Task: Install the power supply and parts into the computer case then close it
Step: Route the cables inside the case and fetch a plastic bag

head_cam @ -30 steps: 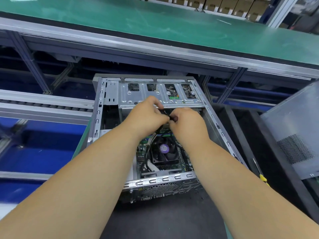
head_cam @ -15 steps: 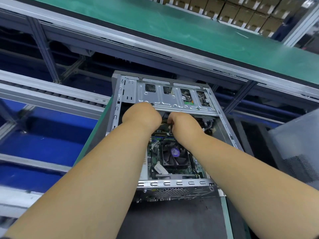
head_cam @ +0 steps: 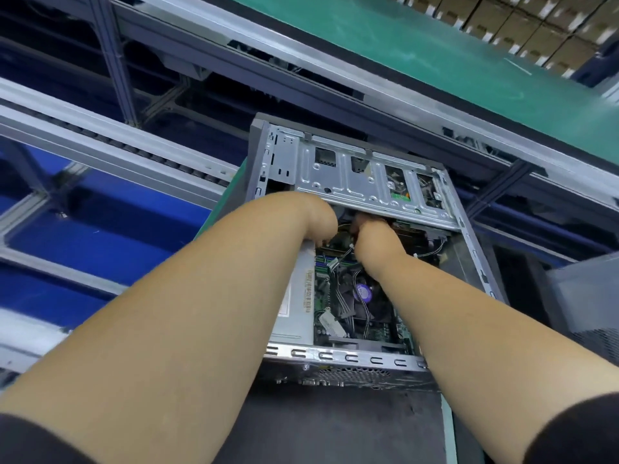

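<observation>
Open computer case (head_cam: 365, 182), left hand (head_cam: 318, 219) and right hand (head_cam: 375, 236) reaching under its drive cage (head_cam: 375, 187), fingers hidden, grips unclear

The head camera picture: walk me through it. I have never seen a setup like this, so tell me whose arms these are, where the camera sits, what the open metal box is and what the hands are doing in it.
No machine here: a person wears one camera on the head, looking forward and down, so the two bare arms are the person's own.

The metal box is a computer case lying on a dark mat with its side panel off. Inside you see the green motherboard, a cooler fan with a purple centre, and loose cables. A silver drive cage spans the far end.

The left hand and the right hand reach in just under that cage, close together. Their fingers are hidden, so what they hold cannot be told.

Behind runs a green-topped workbench.
</observation>
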Available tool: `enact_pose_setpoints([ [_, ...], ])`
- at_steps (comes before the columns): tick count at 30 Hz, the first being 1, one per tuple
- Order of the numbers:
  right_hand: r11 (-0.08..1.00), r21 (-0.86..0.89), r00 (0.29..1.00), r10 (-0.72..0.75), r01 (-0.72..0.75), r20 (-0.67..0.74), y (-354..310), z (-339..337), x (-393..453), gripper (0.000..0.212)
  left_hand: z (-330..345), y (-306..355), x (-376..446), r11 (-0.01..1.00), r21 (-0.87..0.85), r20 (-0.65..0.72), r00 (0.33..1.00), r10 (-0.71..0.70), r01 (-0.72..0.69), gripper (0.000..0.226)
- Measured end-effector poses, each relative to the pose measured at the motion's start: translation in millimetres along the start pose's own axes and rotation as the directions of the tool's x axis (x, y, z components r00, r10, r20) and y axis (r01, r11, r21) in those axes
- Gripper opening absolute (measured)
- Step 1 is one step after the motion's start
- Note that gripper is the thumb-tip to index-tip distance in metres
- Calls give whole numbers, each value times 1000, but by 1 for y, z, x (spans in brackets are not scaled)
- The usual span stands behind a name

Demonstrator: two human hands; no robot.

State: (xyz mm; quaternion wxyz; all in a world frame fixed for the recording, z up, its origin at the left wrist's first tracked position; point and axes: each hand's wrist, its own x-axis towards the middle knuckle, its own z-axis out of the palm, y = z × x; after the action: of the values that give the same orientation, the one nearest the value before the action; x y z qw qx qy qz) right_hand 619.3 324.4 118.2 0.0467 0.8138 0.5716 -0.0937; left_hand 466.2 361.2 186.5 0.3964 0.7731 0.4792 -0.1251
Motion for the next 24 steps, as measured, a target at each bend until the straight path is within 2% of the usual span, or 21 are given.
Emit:
enact_pose_setpoints([
  [3,1000,-15,999,15,-14,45,-1,1,2,42,2,-5,7,995,80,-1,998,59,-59,17],
  [4,1000,1,999,20,-20,49,0,1,2,39,3,-4,6,985,155,2,997,78,-77,20],
  [8,994,112,1000,-5,2,27,7,5,0,30,4,3,7,956,269,-14,992,123,-115,24],
  [11,974,225,998,5,-20,67,13,6,-4,24,7,8,4,913,366,8,982,189,-179,24],
  [15,939,343,987,-51,-6,155,23,-6,-14,35,16,20,6,877,421,48,971,232,-231,40],
  [19,957,278,942,-162,77,294,41,-30,-29,42,28,33,21,840,510,42,980,193,-187,55],
  [21,967,228,933,-182,112,311,50,-36,-37,39,34,41,31,818,551,49,986,162,-162,57],
  [24,977,170,943,-170,125,286,58,-32,-47,34,44,49,43,736,665,46,991,129,-126,53],
])
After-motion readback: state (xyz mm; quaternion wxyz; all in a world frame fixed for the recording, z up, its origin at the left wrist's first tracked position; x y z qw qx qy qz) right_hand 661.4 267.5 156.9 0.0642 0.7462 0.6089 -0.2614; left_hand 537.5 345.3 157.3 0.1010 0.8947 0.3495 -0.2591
